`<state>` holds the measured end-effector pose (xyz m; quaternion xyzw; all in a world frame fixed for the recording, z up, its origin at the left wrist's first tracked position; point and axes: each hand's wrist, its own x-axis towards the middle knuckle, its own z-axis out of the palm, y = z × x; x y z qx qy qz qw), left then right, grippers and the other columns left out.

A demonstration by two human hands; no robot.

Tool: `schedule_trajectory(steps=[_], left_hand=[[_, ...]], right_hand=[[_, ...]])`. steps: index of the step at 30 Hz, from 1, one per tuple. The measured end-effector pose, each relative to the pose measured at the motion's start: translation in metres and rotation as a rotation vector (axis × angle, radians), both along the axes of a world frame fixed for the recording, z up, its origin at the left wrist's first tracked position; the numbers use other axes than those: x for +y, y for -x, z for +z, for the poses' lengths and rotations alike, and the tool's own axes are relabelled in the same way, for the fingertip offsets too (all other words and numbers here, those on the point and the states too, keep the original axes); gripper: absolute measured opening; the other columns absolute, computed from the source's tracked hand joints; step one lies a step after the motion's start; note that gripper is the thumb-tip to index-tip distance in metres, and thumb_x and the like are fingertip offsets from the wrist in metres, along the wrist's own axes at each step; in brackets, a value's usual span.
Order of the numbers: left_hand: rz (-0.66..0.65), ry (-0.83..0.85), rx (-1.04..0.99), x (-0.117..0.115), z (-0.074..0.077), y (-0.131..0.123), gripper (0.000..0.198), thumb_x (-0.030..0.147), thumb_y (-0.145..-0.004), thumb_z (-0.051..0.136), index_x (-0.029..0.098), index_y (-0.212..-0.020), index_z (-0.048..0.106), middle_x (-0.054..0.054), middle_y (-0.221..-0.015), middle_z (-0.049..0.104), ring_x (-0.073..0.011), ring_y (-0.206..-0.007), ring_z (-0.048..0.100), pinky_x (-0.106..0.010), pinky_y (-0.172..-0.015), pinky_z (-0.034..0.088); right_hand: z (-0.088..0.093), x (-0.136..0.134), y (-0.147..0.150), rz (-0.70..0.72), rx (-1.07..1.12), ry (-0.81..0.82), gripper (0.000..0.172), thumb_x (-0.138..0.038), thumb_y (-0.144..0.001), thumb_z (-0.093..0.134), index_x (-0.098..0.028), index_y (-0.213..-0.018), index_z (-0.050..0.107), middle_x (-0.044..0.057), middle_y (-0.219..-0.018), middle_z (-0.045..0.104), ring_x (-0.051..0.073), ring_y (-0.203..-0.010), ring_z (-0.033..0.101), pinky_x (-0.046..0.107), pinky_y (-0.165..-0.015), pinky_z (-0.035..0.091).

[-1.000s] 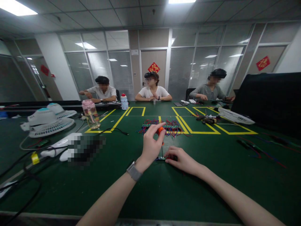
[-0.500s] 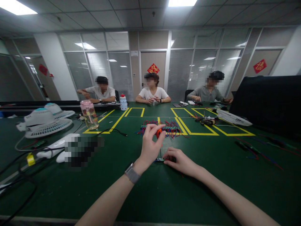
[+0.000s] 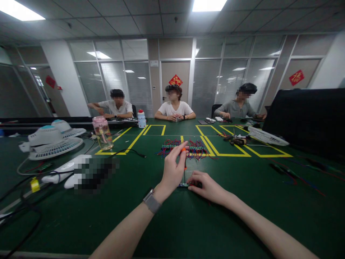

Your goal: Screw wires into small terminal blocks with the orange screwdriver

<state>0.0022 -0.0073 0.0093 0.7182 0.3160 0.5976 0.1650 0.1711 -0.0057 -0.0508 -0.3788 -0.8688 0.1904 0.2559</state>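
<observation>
Standing upright, screwdriver (image 3: 184, 158) joins left hand (image 3: 172, 171) and right hand (image 3: 207, 185).

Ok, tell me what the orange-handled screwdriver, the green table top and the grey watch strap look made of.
Orange-handled screwdriver, in the left hand: handle looks like matt plastic, shaft thin dark metal. Green table top: soft matt mat, probably rubber or felt; no glare under the lights. Grey watch strap: seemingly metal mesh, faint sheen.

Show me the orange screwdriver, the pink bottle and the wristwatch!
orange screwdriver (image 3: 183, 150), head view, on its orange handle.
pink bottle (image 3: 102, 135), head view, on its clear body.
wristwatch (image 3: 151, 202), head view, on its grey band.
</observation>
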Motion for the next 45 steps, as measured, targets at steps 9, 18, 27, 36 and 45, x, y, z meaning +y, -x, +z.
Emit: schedule_trajectory(steps=[9, 18, 27, 36, 45], left_hand=[[0.022, -0.026, 0.015, -0.0021, 0.0022, -0.0002, 0.028, 0.024, -0.093, 0.043, 0.023, -0.117, 0.059, -0.006, -0.105, 0.063, -0.0155, -0.096, 0.058, -0.030, -0.086, 0.045], [0.058, -0.051, 0.031, -0.0038, 0.0024, -0.0006, 0.025, 0.025, -0.091, 0.048, 0.022, -0.111, 0.062, -0.005, -0.101, 0.062, -0.0160, -0.094, 0.058, -0.030, -0.085, 0.045], [0.094, -0.059, 0.028, -0.0039, 0.0025, -0.0004, 0.021, 0.025, -0.089, 0.051, 0.022, -0.106, 0.064, -0.004, -0.095, 0.061, -0.0151, -0.087, 0.058, -0.028, -0.081, 0.046], [0.088, -0.044, 0.044, -0.0030, 0.0025, -0.0003, 0.022, 0.025, -0.089, 0.051, 0.022, -0.107, 0.064, -0.004, -0.096, 0.061, -0.0152, -0.088, 0.058, -0.028, -0.081, 0.046], [0.104, -0.061, 0.046, -0.0035, 0.0021, -0.0006, 0.020, 0.025, -0.088, 0.055, 0.023, -0.104, 0.065, -0.003, -0.094, 0.060, -0.0150, -0.086, 0.058, -0.028, -0.081, 0.046]], right_hand=[[-0.0004, 0.0001, -0.0001, -0.006, 0.006, -0.001, 0.012, -0.023, -0.083, 0.061, -0.019, -0.092, 0.068, 0.003, -0.085, 0.058, 0.014, -0.072, 0.056, 0.025, -0.066, 0.046], [0.0009, -0.0007, 0.0015, -0.013, 0.002, 0.008, 0.012, -0.023, -0.083, 0.061, -0.018, -0.091, 0.067, 0.003, -0.086, 0.058, 0.015, -0.074, 0.057, 0.025, -0.068, 0.046], [-0.0013, 0.0007, 0.0005, -0.018, 0.001, 0.015, 0.012, -0.023, -0.083, 0.061, -0.019, -0.091, 0.068, 0.003, -0.086, 0.059, 0.014, -0.073, 0.056, 0.025, -0.068, 0.046], [0.0005, -0.0004, 0.0012, -0.024, -0.013, 0.001, 0.010, -0.022, -0.082, 0.061, -0.018, -0.089, 0.067, 0.003, -0.086, 0.058, 0.015, -0.075, 0.057, 0.025, -0.068, 0.045], [0.0016, -0.0013, 0.0005, -0.019, 0.003, 0.019, 0.011, -0.021, -0.082, 0.061, -0.019, -0.090, 0.067, 0.003, -0.088, 0.058, 0.014, -0.074, 0.057, 0.025, -0.069, 0.046]])
